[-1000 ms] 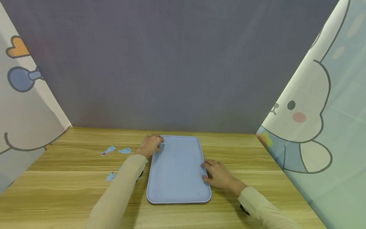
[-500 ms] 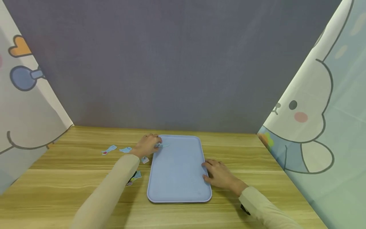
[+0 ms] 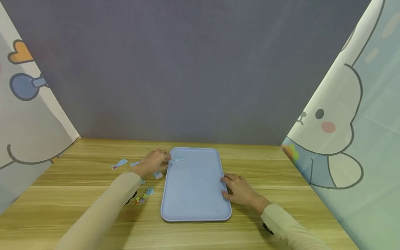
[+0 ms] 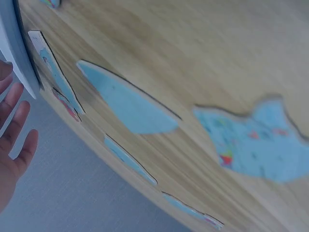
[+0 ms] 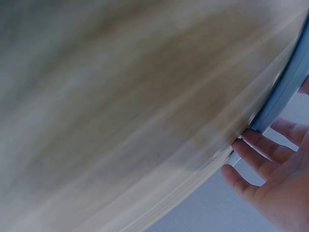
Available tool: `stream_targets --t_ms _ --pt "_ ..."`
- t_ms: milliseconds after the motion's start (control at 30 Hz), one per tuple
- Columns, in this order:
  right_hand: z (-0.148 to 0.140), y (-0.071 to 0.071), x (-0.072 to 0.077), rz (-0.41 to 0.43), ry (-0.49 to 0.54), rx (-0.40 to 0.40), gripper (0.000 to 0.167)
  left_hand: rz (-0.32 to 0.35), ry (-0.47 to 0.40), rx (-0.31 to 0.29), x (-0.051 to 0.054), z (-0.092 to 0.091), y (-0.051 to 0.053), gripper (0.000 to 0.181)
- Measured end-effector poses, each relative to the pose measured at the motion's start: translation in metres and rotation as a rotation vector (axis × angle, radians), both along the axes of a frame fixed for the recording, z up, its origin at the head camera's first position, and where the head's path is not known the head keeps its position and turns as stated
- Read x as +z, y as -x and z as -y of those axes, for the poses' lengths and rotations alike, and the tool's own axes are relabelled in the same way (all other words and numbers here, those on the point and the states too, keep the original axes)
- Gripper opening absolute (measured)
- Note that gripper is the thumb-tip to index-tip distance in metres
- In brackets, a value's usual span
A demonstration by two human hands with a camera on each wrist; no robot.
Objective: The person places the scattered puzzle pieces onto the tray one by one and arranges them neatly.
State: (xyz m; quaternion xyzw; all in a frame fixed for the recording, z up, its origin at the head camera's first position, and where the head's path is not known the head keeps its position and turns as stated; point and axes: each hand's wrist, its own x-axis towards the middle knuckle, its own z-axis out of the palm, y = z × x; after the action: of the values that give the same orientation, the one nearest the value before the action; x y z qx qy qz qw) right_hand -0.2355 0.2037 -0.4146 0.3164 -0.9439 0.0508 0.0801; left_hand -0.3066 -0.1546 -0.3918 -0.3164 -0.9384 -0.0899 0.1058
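Note:
A light-blue tray [image 3: 197, 187] lies on the wooden table. Near its far left corner sits one flat pale-blue puzzle piece [image 3: 179, 159]. My left hand [image 3: 153, 162] is just at the tray's far left edge, fingers loosely extended, holding nothing. In the left wrist view its fingers [image 4: 18, 121] are spread beside the tray wall. On the tray's right rim rests my right hand [image 3: 240, 191]; in the right wrist view its relaxed fingers [image 5: 260, 145] touch the outer side. Left of the tray lie printed puzzle pieces, among them a colourful one [image 3: 145, 195] and a white-edged one [image 3: 157, 174].
Farther left on the table [image 3: 78, 201] lies a narrow blue piece [image 3: 119, 164] with a red mark. Another blue piece [image 3: 134, 163] is partly behind the left hand. A grey panel [image 3: 187, 69] rises at the back; a printed curtain [image 3: 343, 139] hangs on the right.
My left hand has let go of the pale-blue puzzle piece in the tray and drawn back left, uncovering pieces near the tray. The right hand has stayed put.

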Motion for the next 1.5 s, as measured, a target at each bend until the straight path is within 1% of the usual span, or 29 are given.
stream_targets --t_ms 133,233,367,467,533,733,833,967,1067,1267,1400,1500 --pt "0.000 0.000 0.001 -0.009 -0.003 0.007 0.043 0.015 0.023 -0.010 -0.001 0.006 -0.004 0.022" --pt "0.001 0.000 0.002 -0.007 -0.001 0.008 0.043 0.024 0.029 -0.023 -0.001 0.010 -0.009 0.024" --pt "0.001 -0.001 0.002 -0.002 0.002 0.006 0.043 0.039 0.037 -0.015 -0.001 0.017 -0.015 0.028" --pt "0.001 -0.001 0.002 0.000 0.001 0.005 0.043 0.067 0.035 -0.003 -0.001 0.023 -0.017 0.030" --pt "0.001 -0.001 0.002 0.003 0.000 0.003 0.043 0.081 0.035 -0.006 -0.001 0.026 -0.018 0.031" --pt "0.002 -0.001 0.002 0.028 0.001 -0.002 0.043 0.106 0.053 -0.008 -0.007 0.037 -0.018 0.034" --pt "0.002 -0.001 0.002 0.034 -0.001 -0.009 0.043 0.101 0.051 -0.016 -0.010 0.042 -0.018 0.029" --pt "0.002 -0.001 0.002 0.030 -0.005 -0.012 0.043 0.088 0.047 -0.028 -0.012 0.045 -0.020 0.024" --pt "0.002 -0.001 0.002 0.025 -0.002 -0.009 0.043 0.081 0.055 -0.032 -0.012 0.045 -0.021 0.023" --pt "0.002 -0.002 0.002 0.021 0.000 -0.003 0.043 0.099 0.061 -0.008 -0.009 0.046 -0.024 0.022" --pt "0.002 -0.002 0.002 0.016 0.004 0.000 0.043 0.113 0.044 -0.009 -0.007 0.048 -0.025 0.023" --pt "0.002 -0.002 0.002 0.014 0.008 0.000 0.043 0.116 0.028 -0.015 -0.006 0.050 -0.024 0.023"
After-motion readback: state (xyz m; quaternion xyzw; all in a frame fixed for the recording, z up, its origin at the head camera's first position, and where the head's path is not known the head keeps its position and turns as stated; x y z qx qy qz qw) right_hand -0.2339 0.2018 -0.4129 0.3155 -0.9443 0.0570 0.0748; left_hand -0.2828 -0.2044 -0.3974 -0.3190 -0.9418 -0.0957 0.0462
